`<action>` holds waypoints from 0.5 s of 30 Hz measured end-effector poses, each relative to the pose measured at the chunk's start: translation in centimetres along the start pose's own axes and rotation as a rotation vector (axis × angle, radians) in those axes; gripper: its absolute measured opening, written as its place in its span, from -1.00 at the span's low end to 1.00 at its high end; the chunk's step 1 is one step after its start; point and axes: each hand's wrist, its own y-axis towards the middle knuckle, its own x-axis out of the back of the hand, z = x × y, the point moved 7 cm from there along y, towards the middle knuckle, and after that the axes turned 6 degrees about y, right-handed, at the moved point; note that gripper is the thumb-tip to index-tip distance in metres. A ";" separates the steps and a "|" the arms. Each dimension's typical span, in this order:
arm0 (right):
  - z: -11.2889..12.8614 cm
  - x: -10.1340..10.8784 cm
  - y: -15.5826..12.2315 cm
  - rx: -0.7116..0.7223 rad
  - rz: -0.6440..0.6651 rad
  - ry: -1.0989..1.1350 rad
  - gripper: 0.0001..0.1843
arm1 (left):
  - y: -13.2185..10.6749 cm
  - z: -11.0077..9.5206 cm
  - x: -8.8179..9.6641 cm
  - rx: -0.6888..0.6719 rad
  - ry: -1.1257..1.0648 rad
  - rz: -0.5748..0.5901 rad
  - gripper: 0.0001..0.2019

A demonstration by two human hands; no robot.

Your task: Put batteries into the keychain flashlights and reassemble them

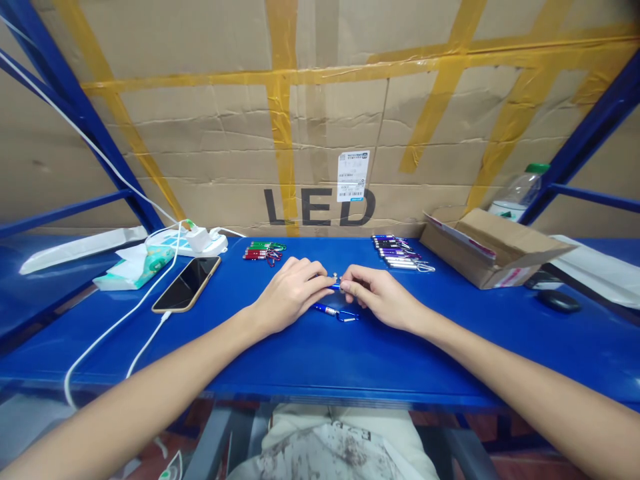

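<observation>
My left hand is closed around a slim blue keychain flashlight, of which only a short stretch shows between the hands. Small silver pieces stick up at the fingertips; their kind is too small to tell. Fingers of my right hand pinch the flashlight's other end, hiding most of it. Just below the hands, another blue keychain flashlight with a blue carabiner clip lies on the blue table, partly covered by my left hand.
Green and red keychain flashlights lie at back left. A row of purple, black and silver ones lies at back right, beside an open cardboard box. Also here: a phone, tissues, a power strip, a mouse.
</observation>
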 end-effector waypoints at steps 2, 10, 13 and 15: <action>-0.5 -0.3 0.1 -0.073 0.031 0.128 -0.55 | 0.1 -0.2 0.3 -0.020 0.029 -0.019 -0.78; -1.6 -0.7 0.2 -0.268 0.028 0.393 -0.46 | 0.2 -0.6 0.7 -0.053 0.083 -0.082 -0.81; -1.5 -0.3 0.3 -0.240 -0.028 0.374 -0.49 | 0.1 -0.4 0.5 -0.039 0.077 -0.074 -0.81; -1.5 -0.2 0.4 -0.211 -0.050 0.383 -0.50 | 0.1 -0.3 0.4 -0.027 0.067 -0.064 -0.80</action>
